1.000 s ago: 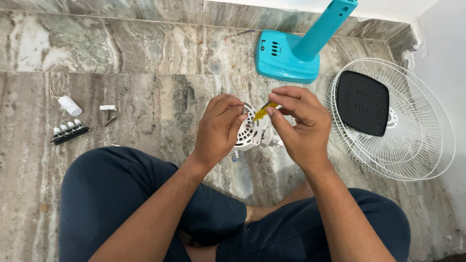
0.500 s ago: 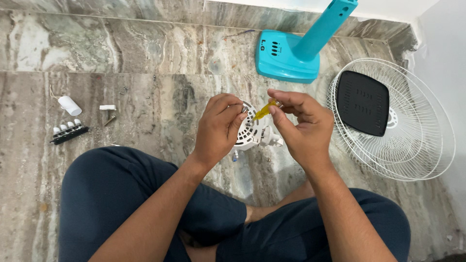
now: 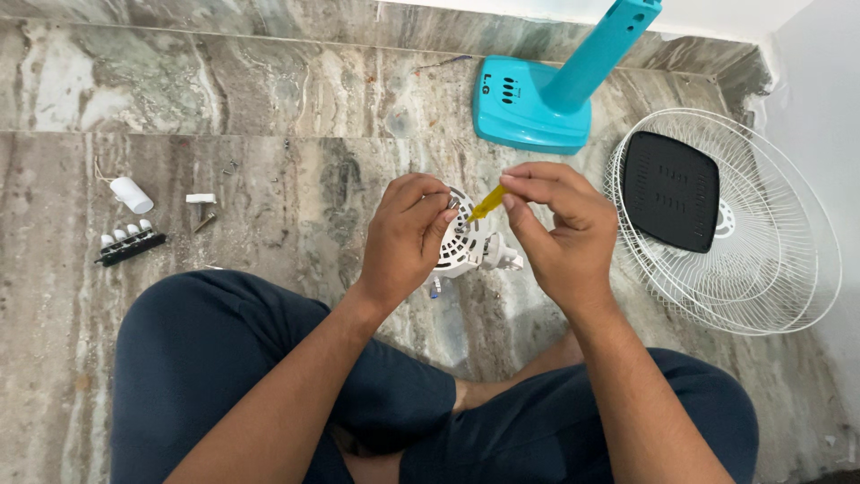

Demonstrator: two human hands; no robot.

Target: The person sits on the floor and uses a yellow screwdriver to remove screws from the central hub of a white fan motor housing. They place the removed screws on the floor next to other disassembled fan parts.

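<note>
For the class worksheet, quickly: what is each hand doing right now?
Left hand: closed, gripping the white vented fan housing.
Right hand: closed, pinching the yellow screwdriver, tip at the housing.

A grey-brown marble floor (image 3: 269, 179) with a low step along its far side carries everything here. On the left lie a small white cylinder (image 3: 131, 194), a black strip of white push buttons (image 3: 129, 244), a little white block (image 3: 200, 198) and a screw (image 3: 204, 221). Further right stand a turquoise fan base (image 3: 530, 103) and white wire fan guards (image 3: 770, 251), a black cover (image 3: 670, 189) lying in them
</note>
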